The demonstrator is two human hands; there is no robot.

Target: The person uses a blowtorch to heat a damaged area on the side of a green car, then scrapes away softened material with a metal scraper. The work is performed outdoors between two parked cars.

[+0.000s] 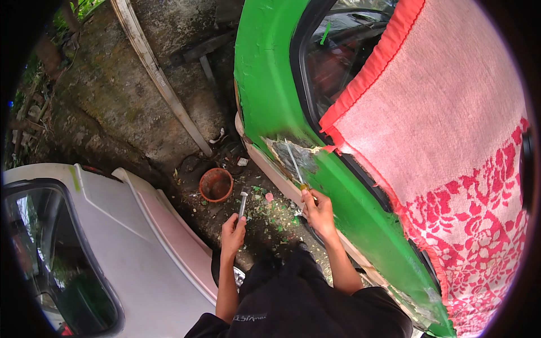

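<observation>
My right hand (319,215) is closed around the yellowish handle of a screwdriver (293,161). Its long thin shaft points up and away, over a rough, bare patch (304,160) in the paint of a green car (352,198). Whether the tip touches the patch I cannot tell. Lower and to the left, my left hand (232,235) grips a short metal bar with a wider head (243,206), like a large bolt, held upright away from the car. Most of the bar's lower end is hidden by my fingers.
A pink and red patterned towel (451,121) drapes over the green car. To the left stands a whitish car (132,225). Between them, a terracotta pot (216,185) sits on ground strewn with green paint flakes (276,221). A long wooden plank (160,79) lies farther off.
</observation>
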